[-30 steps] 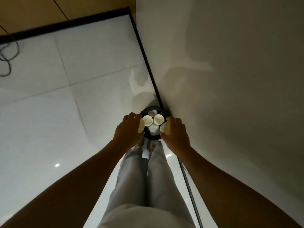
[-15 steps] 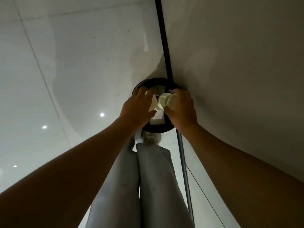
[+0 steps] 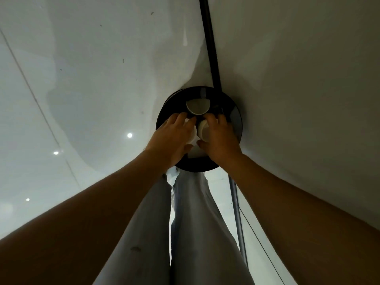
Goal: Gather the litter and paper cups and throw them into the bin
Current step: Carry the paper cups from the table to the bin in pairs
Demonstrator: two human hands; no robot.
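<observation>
Here both hands, left hand [image 3: 174, 138] and right hand [image 3: 219, 138], seemingly clasp smooth paper cups [image 3: 202, 128] over round black bin [image 3: 236, 122].

Both bare arms reach straight down and forward, converging side by side. The left hand [image 3: 174, 138] curls its fingers [image 3: 178, 119] downward, thumb tucked inward; the right hand [image 3: 219, 138] mirrors it, fingers bent, thumbs nearly touching

Left hand [image 3: 174, 136] hides its cup [image 3: 192, 134] (grip unclear).
</observation>
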